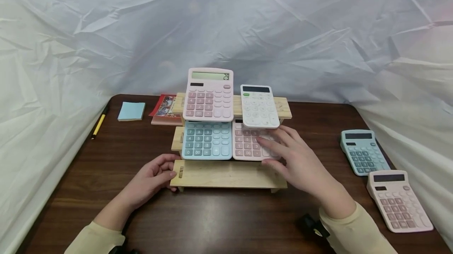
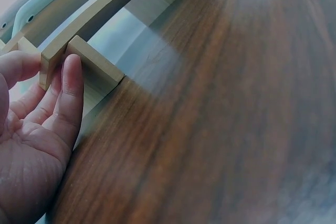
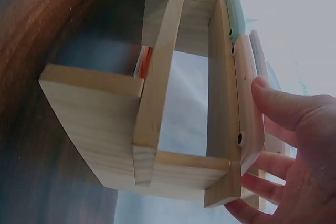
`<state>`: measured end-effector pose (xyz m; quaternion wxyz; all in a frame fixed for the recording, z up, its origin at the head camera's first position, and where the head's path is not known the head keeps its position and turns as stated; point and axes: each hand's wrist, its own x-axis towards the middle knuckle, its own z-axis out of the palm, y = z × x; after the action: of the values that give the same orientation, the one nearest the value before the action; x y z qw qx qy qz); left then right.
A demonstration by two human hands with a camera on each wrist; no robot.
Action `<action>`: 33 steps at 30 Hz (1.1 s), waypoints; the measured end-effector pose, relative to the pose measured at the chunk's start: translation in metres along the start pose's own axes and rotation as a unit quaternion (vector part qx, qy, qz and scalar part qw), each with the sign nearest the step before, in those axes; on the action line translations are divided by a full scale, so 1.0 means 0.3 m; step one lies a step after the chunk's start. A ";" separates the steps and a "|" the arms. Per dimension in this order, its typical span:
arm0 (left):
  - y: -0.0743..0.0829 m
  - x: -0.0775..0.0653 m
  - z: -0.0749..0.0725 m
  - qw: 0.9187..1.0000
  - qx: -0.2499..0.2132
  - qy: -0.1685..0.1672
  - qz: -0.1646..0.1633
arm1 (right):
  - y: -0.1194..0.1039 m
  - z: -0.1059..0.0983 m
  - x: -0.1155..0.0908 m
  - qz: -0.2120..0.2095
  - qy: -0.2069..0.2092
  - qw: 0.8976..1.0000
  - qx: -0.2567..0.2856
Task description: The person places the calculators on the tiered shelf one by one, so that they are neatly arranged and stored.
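Observation:
A three-tier wooden shelf point(image 1: 228, 173) stands mid-table. My left hand point(image 1: 150, 181) pinches the left end of its lowest board, thumb on top and fingers beneath, as the left wrist view shows. On the middle tier, my right hand point(image 1: 299, 161) holds a pink calculator point(image 1: 244, 152) by its right side; the thumb point(image 3: 278, 100) presses its front edge. Left of it sits a blue calculator point(image 1: 207, 142). The top tier bears another pink calculator point(image 1: 209, 92) reading 29 and a white calculator point(image 1: 260, 108), slightly tilted, whose lower end overlaps the held one.
On the table's right lie a blue calculator point(image 1: 364, 152) and a pink calculator point(image 1: 400, 201). Behind the shelf's left end is a red booklet point(image 1: 164, 106). Farther left are a blue sticky-note pad point(image 1: 131, 111) and a yellow-and-black pen point(image 1: 99, 125). White sheeting point(image 1: 265, 30) surrounds the table.

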<state>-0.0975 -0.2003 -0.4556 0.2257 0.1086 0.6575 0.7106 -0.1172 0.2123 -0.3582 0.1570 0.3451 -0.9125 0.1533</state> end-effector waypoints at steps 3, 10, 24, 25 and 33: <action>-0.001 0.000 -0.002 1.000 -0.001 0.003 -0.002 | 0.003 -0.004 0.001 0.000 -0.006 1.000 0.003; -0.001 0.006 0.002 1.000 0.002 -0.004 0.008 | 0.018 -0.029 -0.019 0.000 -0.017 1.000 0.010; 0.000 0.006 0.009 1.000 0.000 -0.004 0.008 | 0.082 -0.064 -0.131 0.039 0.006 0.999 0.016; 0.001 0.006 0.010 1.000 0.000 -0.003 0.009 | 0.085 -0.065 -0.141 0.042 0.009 0.999 0.018; 0.002 0.001 0.007 1.000 0.002 0.000 0.013 | 0.138 -0.057 -0.199 0.084 -0.006 0.996 -0.005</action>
<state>-0.0969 -0.1984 -0.4547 0.2159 0.1176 0.6574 0.7123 -0.0997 0.2833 -0.3731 0.1396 0.2672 -0.9400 0.1596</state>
